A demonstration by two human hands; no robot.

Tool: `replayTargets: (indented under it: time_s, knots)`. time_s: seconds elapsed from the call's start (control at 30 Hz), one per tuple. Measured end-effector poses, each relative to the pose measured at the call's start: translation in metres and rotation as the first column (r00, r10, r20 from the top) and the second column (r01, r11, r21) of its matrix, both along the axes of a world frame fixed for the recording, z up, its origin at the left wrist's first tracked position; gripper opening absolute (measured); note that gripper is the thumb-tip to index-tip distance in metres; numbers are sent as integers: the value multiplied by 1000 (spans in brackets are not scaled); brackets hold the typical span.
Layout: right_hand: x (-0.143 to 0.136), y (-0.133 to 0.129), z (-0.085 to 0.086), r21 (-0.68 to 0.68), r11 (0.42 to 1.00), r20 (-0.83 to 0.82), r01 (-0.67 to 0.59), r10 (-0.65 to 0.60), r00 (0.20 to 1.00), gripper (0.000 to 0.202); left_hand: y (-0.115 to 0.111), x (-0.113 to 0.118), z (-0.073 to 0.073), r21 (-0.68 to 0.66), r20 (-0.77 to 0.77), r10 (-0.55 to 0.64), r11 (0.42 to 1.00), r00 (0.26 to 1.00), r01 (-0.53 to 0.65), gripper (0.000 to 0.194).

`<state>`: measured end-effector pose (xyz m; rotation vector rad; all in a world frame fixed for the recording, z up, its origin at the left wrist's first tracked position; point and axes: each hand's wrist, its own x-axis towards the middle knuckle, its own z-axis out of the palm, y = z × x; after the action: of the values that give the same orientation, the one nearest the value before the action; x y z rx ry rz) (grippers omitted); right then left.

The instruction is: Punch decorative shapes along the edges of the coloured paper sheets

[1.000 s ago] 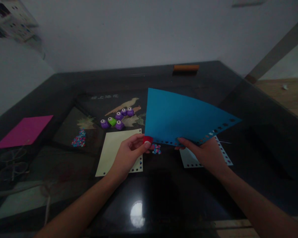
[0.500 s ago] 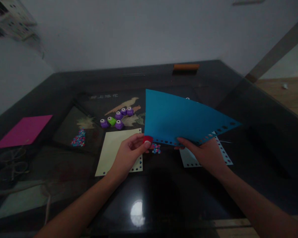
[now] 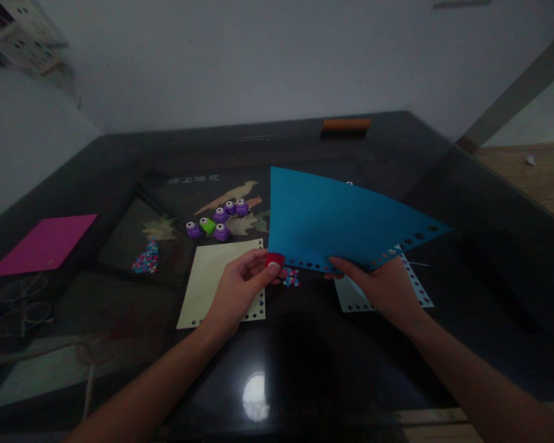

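My left hand (image 3: 244,280) is closed around a red craft punch (image 3: 274,259), its thumb on the white button. The punch sits at the near left corner of a blue paper sheet (image 3: 332,215). My right hand (image 3: 373,280) pinches the sheet's near edge, thumb on top, and holds it tilted above the table. Small shaped holes run along the near and right edges of the blue sheet. Below the punch lies a little pile of paper confetti (image 3: 290,278). Under my left hand is a cream sheet (image 3: 207,271) with punched edges; a pale punched sheet (image 3: 351,295) lies under my right.
Several purple punches (image 3: 221,232) and a green punch (image 3: 207,225) stand beyond the cream sheet. A larger confetti heap (image 3: 146,258), a pink sheet (image 3: 46,243) and scissors (image 3: 25,301) are at left. An orange-brown roll (image 3: 346,125) lies at the far edge of the dark table (image 3: 295,369).
Almost nothing differs. The blue sheet's right tip has shifted very slightly to the right, while both hands keep their grips.
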<state>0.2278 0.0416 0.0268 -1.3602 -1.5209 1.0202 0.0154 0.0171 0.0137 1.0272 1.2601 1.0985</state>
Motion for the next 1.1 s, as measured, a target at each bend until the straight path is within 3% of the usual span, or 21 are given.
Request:
replayTargets:
  time_s: [0.7,1.1]
  knots:
    - [1,0,-4,123,992,88,-14,4,996,26,2,0,-3,17,66,2,1000,998,-3,27]
    - [0,-1,-3,30,999,-18,-32,33,999,23,2,-1,-3,24,0,16,1000,1000,-16,28]
